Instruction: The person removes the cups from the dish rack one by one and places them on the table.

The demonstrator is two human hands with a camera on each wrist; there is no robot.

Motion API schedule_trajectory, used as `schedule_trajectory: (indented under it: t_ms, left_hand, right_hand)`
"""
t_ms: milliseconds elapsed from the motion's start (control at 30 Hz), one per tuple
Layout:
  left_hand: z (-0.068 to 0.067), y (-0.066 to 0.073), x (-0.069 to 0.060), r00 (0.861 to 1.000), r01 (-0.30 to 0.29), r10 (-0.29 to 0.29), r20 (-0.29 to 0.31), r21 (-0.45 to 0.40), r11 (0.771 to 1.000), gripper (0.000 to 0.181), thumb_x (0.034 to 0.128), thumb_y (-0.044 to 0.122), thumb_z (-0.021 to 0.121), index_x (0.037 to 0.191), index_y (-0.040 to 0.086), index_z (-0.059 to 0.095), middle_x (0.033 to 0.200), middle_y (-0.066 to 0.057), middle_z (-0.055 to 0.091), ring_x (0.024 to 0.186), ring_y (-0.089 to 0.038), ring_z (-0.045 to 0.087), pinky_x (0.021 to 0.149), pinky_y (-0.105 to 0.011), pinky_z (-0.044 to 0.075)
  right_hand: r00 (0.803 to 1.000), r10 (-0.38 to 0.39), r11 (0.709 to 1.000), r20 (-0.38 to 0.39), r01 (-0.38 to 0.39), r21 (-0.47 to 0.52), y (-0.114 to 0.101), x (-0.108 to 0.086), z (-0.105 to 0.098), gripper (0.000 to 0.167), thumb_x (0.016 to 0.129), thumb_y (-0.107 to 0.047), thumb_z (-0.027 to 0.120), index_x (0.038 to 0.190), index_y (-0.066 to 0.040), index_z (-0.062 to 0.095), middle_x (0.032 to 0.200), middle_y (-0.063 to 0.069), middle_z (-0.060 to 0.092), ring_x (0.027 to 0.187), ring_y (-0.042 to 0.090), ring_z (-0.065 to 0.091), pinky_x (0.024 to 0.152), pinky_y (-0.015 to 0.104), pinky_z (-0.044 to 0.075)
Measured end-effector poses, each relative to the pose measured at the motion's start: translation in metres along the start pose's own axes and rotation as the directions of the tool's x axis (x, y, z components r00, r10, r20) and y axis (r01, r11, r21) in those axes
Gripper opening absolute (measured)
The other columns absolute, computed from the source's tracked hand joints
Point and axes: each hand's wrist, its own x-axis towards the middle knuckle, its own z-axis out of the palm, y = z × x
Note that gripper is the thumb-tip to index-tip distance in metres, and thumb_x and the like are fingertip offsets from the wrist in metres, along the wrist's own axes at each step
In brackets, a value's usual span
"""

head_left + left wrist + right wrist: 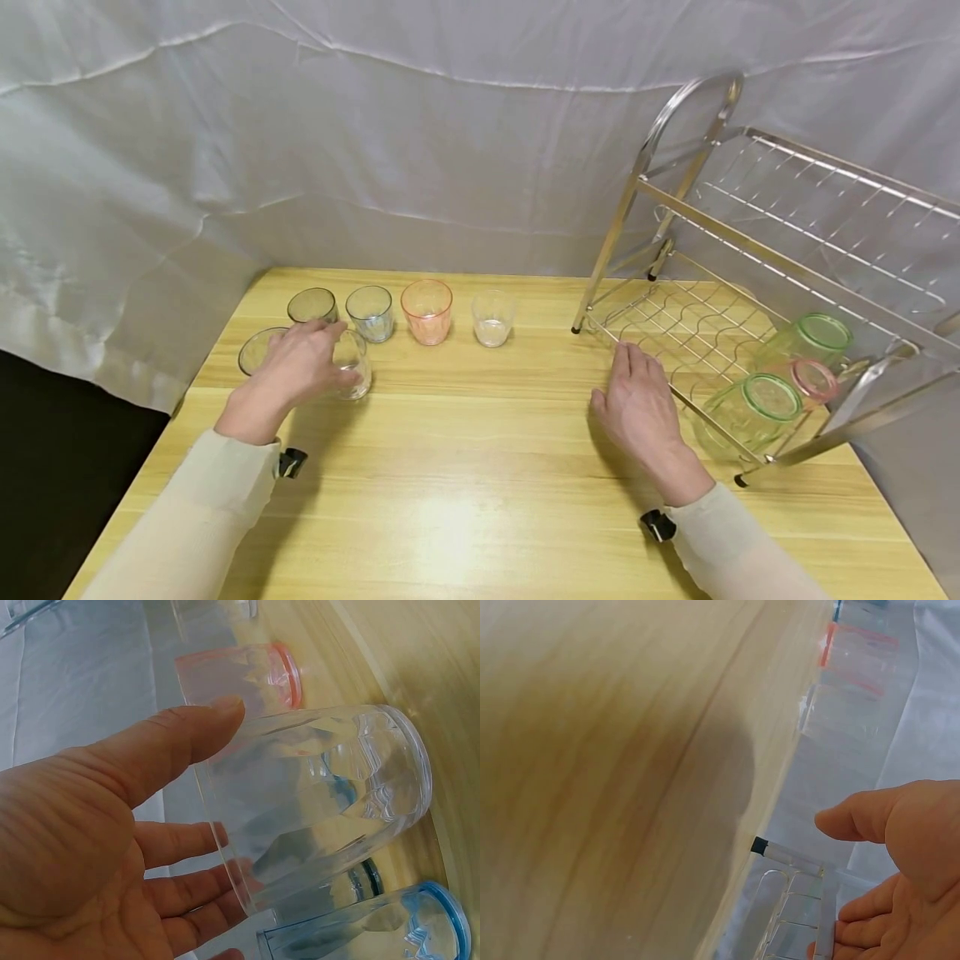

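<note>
Watching from my remote station, taking clock directions from the middle of the wooden tabletop [465,467] with twelve at the curtain [480,167], I have the left hand [300,362] at ten o'clock, around the rim of a clear glass tumbler [330,787]. Its thumb and fingers stand wide apart on opposite sides of that rim; I cannot tell whether they press the glass. A smoky-rimmed tumbler [255,350] sits just beside the hand, at nine o'clock from it. Behind, from past ten round to twelve, I see a grey tumbler [311,305], a blue tumbler [371,315], an orange-pink tumbler [427,313] and a second clear tumbler [492,321], all upright. The right hand [641,408] is near three o'clock, fingers extended beside the front rail of the two-tier metal rack [765,259] and holding nothing; whether they touch the rail I cannot tell. On the rack's lower tier, toward three, stand a near green glass [750,417], a far green glass [802,340] and a pink glass [813,382], apparently upturned.
</note>
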Motion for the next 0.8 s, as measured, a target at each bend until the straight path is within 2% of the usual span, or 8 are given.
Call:
schedule_trajectory:
  t_ms: [267,500,800]
  left_hand:
    - [-0.0004,0.0021,0.0003,1.0,0.011,-0.011,0.014,-0.004,1.0,0.091,0.0905,0.043,0.081,0.16,0.0,0.039,0.16,-0.033,0.041,0.147,-0.053,0.038,0.115,-0.076,0.024]
    - [-0.0023,0.0032,-0.0021,1.0,0.006,-0.007,0.004,0.013,1.0,0.095,0.088,0.046,0.083,0.159,0.001,0.04,0.159,-0.032,0.042,0.144,-0.054,0.041,0.112,-0.078,0.027]
    - [-0.0036,0.0057,-0.0018,0.999,0.011,-0.012,0.03,0.019,1.0,0.092,0.0877,0.038,0.082,0.16,0.0,0.039,0.16,-0.031,0.041,0.146,-0.053,0.039,0.112,-0.079,0.025]
  right_hand:
    - [1.0,0.013,1.0,0.015,-0.013,-0.005,0.0001,-0.0007,-0.0005,0.076,0.092,-0.019,0.071,0.146,0.024,0.038,0.147,0.045,0.047,0.136,0.059,0.047,0.122,0.064,0.034]
    - [1.0,-0.01,1.0,-0.007,0.01,-0.015,0.0003,-0.0008,0.0007,0.075,0.092,-0.018,0.072,0.144,0.025,0.04,0.145,0.045,0.049,0.136,0.057,0.048,0.121,0.063,0.035]
    - [0.999,-0.027,0.999,-0.021,0.026,-0.029,0.0007,-0.0003,0.001,0.075,0.091,-0.018,0.072,0.143,0.026,0.041,0.143,0.045,0.05,0.135,0.057,0.05,0.12,0.062,0.037]
